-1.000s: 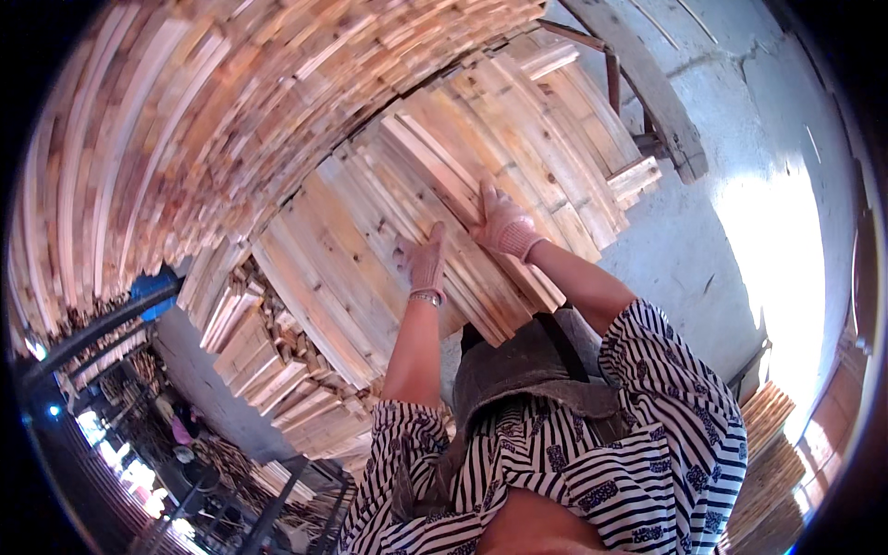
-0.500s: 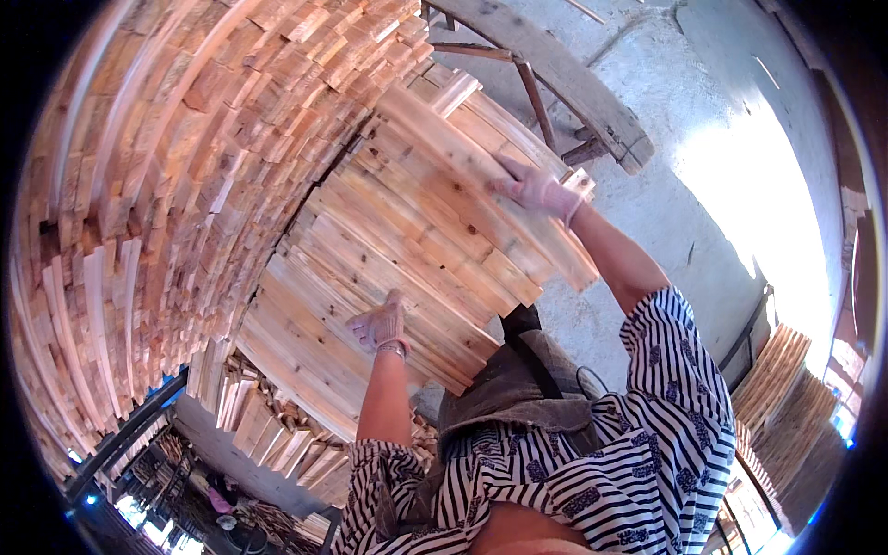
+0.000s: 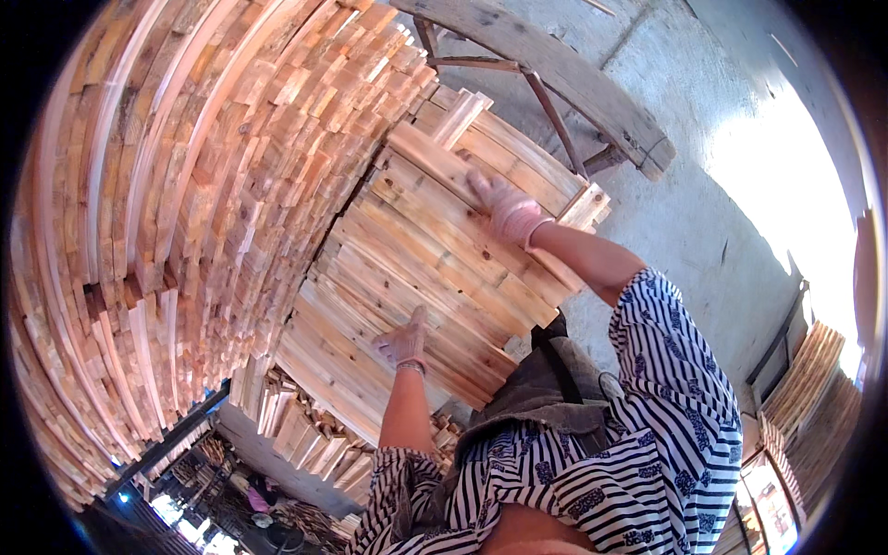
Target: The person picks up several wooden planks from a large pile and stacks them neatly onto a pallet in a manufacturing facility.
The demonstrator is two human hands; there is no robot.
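Stacked timber (image 3: 185, 213) walls the left side, above a concrete floor (image 3: 703, 213). Before it, a lower pile of planks (image 3: 416, 277) runs lengthwise away from the person. Right hand (image 3: 507, 211) lies flat, fingers spread, on the far top plank (image 3: 444, 176); left hand (image 3: 403, 340) rests open nearer, gripping nothing.

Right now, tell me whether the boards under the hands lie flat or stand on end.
Flat: the boards lie side by side, both gloved hands pressed on top.

The two gloved hands, close together a second ago, are now spreading apart across the stack of wooden slats (image 3: 416, 277). The left hand (image 3: 403, 340) is sliding toward the near edge, while the right hand (image 3: 507, 213) is reaching toward the far end.
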